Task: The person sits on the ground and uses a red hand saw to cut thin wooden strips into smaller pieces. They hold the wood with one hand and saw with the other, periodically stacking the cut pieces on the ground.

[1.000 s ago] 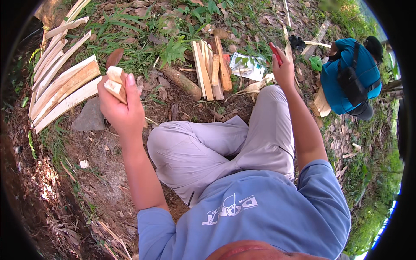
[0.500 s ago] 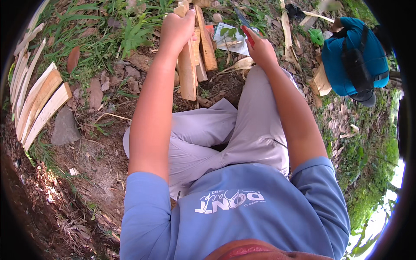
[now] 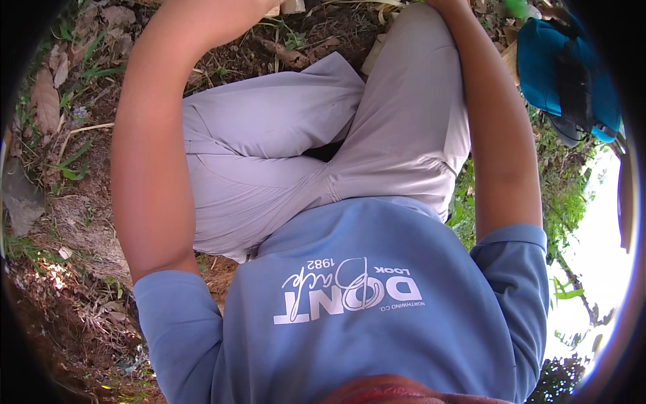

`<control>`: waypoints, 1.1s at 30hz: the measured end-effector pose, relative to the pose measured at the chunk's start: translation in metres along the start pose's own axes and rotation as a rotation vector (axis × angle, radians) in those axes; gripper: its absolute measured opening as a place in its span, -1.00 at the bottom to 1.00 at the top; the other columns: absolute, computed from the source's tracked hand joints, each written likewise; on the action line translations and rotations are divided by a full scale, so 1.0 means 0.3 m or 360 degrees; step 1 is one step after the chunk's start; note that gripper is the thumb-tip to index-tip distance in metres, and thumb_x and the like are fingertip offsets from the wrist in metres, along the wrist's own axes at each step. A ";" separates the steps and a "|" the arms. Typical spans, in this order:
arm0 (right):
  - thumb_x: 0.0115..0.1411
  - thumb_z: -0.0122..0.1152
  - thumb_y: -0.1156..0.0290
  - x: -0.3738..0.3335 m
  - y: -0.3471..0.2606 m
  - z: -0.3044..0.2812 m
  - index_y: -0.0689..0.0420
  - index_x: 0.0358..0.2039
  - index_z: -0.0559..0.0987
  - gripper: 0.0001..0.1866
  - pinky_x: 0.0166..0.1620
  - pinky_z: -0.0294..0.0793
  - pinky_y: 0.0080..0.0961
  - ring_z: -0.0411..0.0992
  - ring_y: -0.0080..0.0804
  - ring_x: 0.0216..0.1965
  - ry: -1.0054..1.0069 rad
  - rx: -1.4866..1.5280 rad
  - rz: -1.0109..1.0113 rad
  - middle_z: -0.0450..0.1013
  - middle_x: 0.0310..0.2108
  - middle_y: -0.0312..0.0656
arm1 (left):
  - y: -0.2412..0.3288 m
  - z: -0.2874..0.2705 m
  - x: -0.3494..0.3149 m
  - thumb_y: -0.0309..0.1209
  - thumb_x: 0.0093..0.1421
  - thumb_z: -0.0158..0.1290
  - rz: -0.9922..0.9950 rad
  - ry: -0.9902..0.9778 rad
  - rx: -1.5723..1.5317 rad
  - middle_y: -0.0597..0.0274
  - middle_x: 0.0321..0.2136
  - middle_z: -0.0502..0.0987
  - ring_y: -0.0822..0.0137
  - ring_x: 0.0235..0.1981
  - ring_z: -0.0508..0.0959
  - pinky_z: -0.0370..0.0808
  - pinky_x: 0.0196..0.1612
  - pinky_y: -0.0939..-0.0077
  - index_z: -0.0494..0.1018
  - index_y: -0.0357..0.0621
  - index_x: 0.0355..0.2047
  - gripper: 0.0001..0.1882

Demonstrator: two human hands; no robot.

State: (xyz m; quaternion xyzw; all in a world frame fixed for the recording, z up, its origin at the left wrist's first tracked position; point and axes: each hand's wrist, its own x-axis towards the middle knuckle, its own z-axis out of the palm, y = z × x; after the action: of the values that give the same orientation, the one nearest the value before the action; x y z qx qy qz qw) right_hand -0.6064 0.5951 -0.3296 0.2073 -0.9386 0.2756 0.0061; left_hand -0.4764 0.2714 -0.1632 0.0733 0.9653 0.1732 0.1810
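Observation:
At the top edge, my left hand is cut off, with only its base showing and its fingers out of the picture. Right beside it are the pale ends of wooden pieces; whether the hand touches them cannot be seen. Above my raised knee, my right hand is cut off at the same edge, so its fingers and anything in them are hidden. Both forearms stretch forward past my grey trousers.
A blue bag with black straps lies on the ground at the far right. To the left are bare soil, dry leaves and a grey stone. Bits of green plants grow at the right.
The view has shifted, so the hands and most of the wood have slipped past the top edge. The red-handled knife seen in my right hand is out of sight. My left elbow is more bent.

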 end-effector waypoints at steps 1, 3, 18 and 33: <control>0.36 0.27 0.42 0.005 0.011 0.009 0.22 0.45 0.37 -0.34 0.25 0.55 -0.17 0.56 0.11 0.22 -0.0043 0.0023 -0.0037 0.57 0.20 0.19 | -0.030 0.014 -0.001 -0.29 0.32 0.21 0.0120 0.0101 0.0065 -0.26 -0.03 0.62 -0.19 0.06 0.63 0.58 0.14 0.05 0.60 -0.38 -0.09 -0.66; 0.34 0.31 0.45 0.014 0.019 0.007 0.26 0.50 0.28 -0.25 0.33 0.48 -0.23 0.48 0.06 0.34 -0.0189 -0.0040 -0.0035 0.48 0.33 0.18 | -0.058 0.009 0.037 -0.32 0.33 0.19 0.0243 0.0277 -0.0014 -0.26 -0.13 0.64 -0.23 -0.05 0.67 0.61 0.06 0.01 0.62 -0.40 -0.14 -0.69; 0.28 0.18 0.84 -0.013 0.079 0.057 0.21 0.63 -0.03 -0.02 0.58 -0.03 -0.46 -0.11 -0.27 0.67 -0.0442 0.0754 0.0331 -0.05 0.66 0.03 | -0.090 0.101 0.104 -0.60 0.24 0.08 0.0463 0.0382 0.0029 -0.14 -0.33 0.70 0.00 -0.22 0.76 0.70 -0.10 0.18 0.63 -0.46 -0.25 -0.83; 0.24 0.38 0.43 0.023 -0.131 -0.031 0.13 0.57 0.15 -0.07 0.00 0.57 0.13 0.60 0.36 -0.06 -0.0458 -0.0255 0.0433 0.60 -0.04 0.32 | -0.069 0.033 0.097 -0.32 0.28 0.26 0.0274 0.0084 -0.0097 -0.11 -0.10 0.64 -0.05 0.03 0.65 0.59 0.13 0.05 0.63 -0.28 -0.15 -0.73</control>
State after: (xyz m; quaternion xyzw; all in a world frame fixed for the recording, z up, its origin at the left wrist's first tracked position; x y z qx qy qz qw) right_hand -0.5982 0.5674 -0.3007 0.1148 -0.9681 0.1659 -0.1488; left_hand -0.5013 0.2613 -0.1887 0.1459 0.9542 0.2193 0.1421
